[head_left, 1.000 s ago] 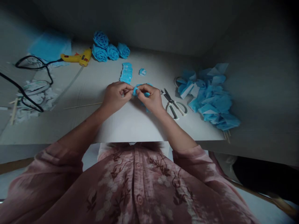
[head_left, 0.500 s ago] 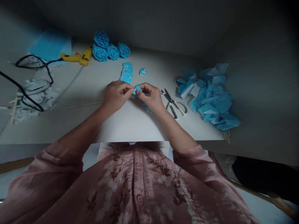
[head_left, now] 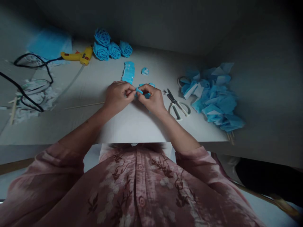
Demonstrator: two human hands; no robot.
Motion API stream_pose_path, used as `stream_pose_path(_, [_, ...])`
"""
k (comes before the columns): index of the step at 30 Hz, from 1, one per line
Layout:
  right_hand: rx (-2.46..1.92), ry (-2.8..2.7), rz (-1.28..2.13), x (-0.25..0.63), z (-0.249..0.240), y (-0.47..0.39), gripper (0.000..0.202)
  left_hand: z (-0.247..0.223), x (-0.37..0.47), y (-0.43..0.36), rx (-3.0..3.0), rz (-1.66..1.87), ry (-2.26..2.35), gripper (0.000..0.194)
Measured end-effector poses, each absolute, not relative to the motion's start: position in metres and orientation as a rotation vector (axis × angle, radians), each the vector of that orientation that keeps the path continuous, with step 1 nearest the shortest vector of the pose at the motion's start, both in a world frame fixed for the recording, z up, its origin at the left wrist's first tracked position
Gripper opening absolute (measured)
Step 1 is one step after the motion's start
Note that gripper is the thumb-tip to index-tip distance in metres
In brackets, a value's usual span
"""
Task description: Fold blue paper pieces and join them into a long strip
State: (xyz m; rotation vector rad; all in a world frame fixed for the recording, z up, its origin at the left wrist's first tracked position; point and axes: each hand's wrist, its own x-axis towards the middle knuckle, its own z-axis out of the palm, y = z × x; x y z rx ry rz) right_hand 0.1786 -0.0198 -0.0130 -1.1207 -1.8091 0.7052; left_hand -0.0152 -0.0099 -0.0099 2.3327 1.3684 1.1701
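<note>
Between my two hands is a small blue paper petal (head_left: 139, 90), folded or rolled narrow. My left hand (head_left: 119, 94) pinches its left end with thumb and fingertips. On the other side, my right hand (head_left: 152, 98) has its thumb and forefinger closed on the petal. More blue pieces lie on the table behind and under my right hand, partly hidden by it. Beyond my left hand lies a row of overlapping blue petals (head_left: 128, 72). A single blue petal (head_left: 145, 71) rests farther back. Scissors (head_left: 175, 102) with pale handles lie partly open right of my right hand.
Finished blue paper roses (head_left: 101, 52) sit at the back. A yellow glue gun (head_left: 86, 56) with a black cord lies left of them, near blue sheets (head_left: 50, 44) and white scraps (head_left: 48, 97). A thin stick (head_left: 84, 106) lies at left. Blue crumpled flowers on sticks (head_left: 216, 97) fill the right.
The petal between my fingers has turned and now looks narrower. My hands stay in nearly the same place, and the view has shifted slightly.
</note>
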Motion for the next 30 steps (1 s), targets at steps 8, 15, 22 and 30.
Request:
stream_pose_path(8, [-1.138,-1.784,0.746,0.1786,-0.0120,-0.0201,0.016,-0.0097,-0.0153,-0.0098,2.338,1.152,1.380,0.012])
stream_pose_path(15, [-1.185,-1.752,0.775,0.1773,-0.0084,-0.0220,0.014,-0.0107,-0.0137,-0.0109,2.270,1.196,1.388,0.009])
stream_pose_path(22, [-1.188,-1.766,0.758,0.1758,-0.0073,-0.0235,0.018,-0.0115,-0.0124,-0.0108,2.253,1.169,1.404,0.012])
stream_pose_path(30, [-1.167,-1.740,0.789,0.1766,-0.0079,-0.0226,0.018,-0.0120,-0.0150,-0.0085,2.238,1.160,1.369,0.016])
